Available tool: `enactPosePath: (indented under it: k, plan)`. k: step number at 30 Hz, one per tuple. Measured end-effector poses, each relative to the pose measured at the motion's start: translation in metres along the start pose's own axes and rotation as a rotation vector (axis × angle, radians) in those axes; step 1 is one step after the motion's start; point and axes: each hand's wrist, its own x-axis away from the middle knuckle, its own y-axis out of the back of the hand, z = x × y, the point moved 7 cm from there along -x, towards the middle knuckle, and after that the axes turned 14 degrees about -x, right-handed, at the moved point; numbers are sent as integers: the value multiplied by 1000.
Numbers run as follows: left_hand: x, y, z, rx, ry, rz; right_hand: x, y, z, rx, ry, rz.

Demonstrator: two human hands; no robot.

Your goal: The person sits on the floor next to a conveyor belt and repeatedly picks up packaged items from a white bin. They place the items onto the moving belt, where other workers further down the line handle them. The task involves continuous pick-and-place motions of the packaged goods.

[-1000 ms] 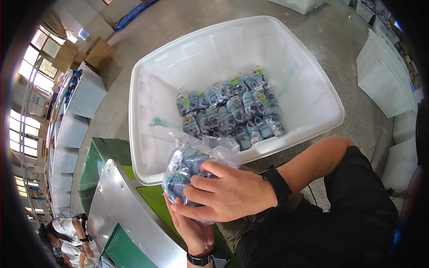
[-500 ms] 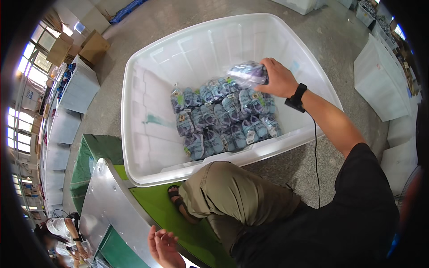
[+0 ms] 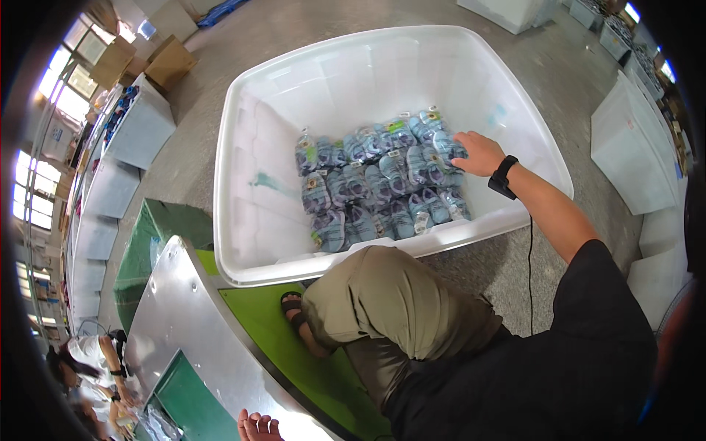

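Inside a big white plastic bin (image 3: 254,213) lie several rows of blue-grey shoes (image 3: 353,184), packed in clear bags with small tags. My right hand (image 3: 479,154), with a black band at its wrist, reaches down into the bin. Its fingers and thumb grip the right edge of a bagged pair of shoes (image 3: 447,147) at the right end of the rows. The hand hides part of that bag. At the lower edge, beside a metal-topped table (image 3: 198,294), my left hand (image 3: 257,426) shows only in part. Its fingers are apart, loosely bent, and hold nothing.
A green cloth-covered box (image 3: 165,228) stands left of the bin. Cardboard boxes (image 3: 169,62) and white bins (image 3: 140,136) line the left side; another white bin (image 3: 629,147) is at the right. Co-workers (image 3: 95,367) work at the lower left. A black cable (image 3: 531,279) hangs near my right arm.
My right hand has lowered the bagged shoes from above the pile onto the right end of the rows. My left hand has dropped toward the lower edge. The view has shifted slightly.
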Motion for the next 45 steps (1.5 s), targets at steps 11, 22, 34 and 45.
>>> enactPosePath:
  k: [11, 22, 34, 45]
  plan:
    - [16, 132, 77, -109, -50, -421, -24, -44, 36, -443, 305, 147]
    - [136, 395, 200, -233, 99, -1374, -42, -63, 66, -373, 364, 273]
    - [190, 478, 254, -829, 478, -1225, -38, -77, 71, -423, 403, 369]
    - [142, 303, 163, -1645, 517, -703, -28, -66, 97, -410, 481, 294]
